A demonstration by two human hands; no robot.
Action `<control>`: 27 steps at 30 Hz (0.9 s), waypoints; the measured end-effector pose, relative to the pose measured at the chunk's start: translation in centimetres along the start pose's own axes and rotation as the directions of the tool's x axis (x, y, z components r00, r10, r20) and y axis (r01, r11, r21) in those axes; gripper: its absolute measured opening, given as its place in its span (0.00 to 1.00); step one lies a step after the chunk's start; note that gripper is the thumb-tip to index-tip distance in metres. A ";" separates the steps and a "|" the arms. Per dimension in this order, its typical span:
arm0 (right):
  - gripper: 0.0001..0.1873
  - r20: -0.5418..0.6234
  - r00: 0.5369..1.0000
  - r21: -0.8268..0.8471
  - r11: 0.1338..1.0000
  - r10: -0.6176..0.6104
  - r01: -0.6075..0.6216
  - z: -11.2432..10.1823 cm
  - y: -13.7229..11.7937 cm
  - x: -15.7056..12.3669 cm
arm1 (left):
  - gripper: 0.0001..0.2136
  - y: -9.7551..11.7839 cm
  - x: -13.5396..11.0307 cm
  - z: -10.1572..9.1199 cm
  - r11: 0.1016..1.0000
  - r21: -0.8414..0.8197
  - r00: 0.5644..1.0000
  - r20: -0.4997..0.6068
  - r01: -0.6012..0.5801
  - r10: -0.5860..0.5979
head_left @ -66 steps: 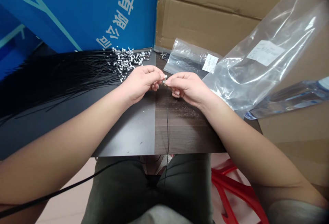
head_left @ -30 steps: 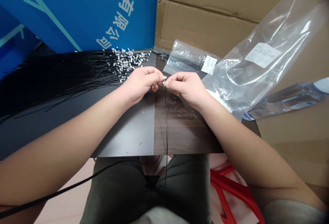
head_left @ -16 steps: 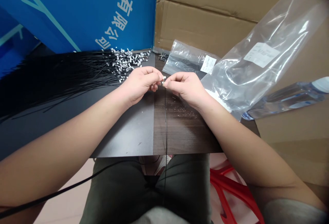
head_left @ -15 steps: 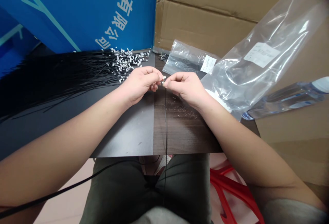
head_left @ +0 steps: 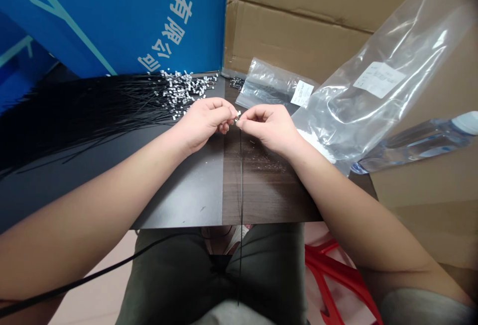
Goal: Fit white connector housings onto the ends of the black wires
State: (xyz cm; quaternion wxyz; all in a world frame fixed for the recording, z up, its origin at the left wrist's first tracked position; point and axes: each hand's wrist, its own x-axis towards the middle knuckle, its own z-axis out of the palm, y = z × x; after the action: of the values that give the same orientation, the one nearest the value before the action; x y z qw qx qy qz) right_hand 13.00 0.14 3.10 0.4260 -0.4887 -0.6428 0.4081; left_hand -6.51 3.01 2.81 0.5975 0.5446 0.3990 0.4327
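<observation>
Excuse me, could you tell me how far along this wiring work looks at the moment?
Much looks done: many thin black wires lie fanned across the dark table, with white connectors at their ends. In hand: the left hand and right hand pinch a small white connector, a black wire hanging below. Still lying by: small dark parts near a clear plastic bag; how many remain cannot be told.

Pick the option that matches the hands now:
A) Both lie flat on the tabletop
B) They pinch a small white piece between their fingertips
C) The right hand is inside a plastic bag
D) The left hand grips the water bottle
B: the left hand and right hand meet at the fingertips around a small white piece, above a thin black wire.
</observation>
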 end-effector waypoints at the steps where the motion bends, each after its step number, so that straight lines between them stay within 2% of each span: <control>1: 0.05 0.002 1.000 0.005 1.000 0.004 -0.004 0.0 0.0 0.0 | 0.02 0.0 0.0 0.0 1.000 -0.005 1.000 0.002 -0.001 0.001; 8: 0.07 -0.007 0.999 0.057 0.998 0.038 -0.038 0.0 0.1 -0.1 | 0.03 0.2 0.0 0.0 1.000 0.008 1.000 -0.005 -0.004 0.004; 27: 0.08 0.008 1.000 0.016 1.000 0.026 -0.026 0.0 0.5 0.1 | 0.03 0.0 0.1 0.0 0.998 0.020 0.998 0.015 -0.054 0.054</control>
State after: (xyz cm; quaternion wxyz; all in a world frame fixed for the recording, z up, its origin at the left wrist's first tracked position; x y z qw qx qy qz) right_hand 13.09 0.28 2.66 0.4221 -0.4920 -0.6349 0.4204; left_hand -6.45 3.09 2.85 0.5828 0.5645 0.3841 0.4406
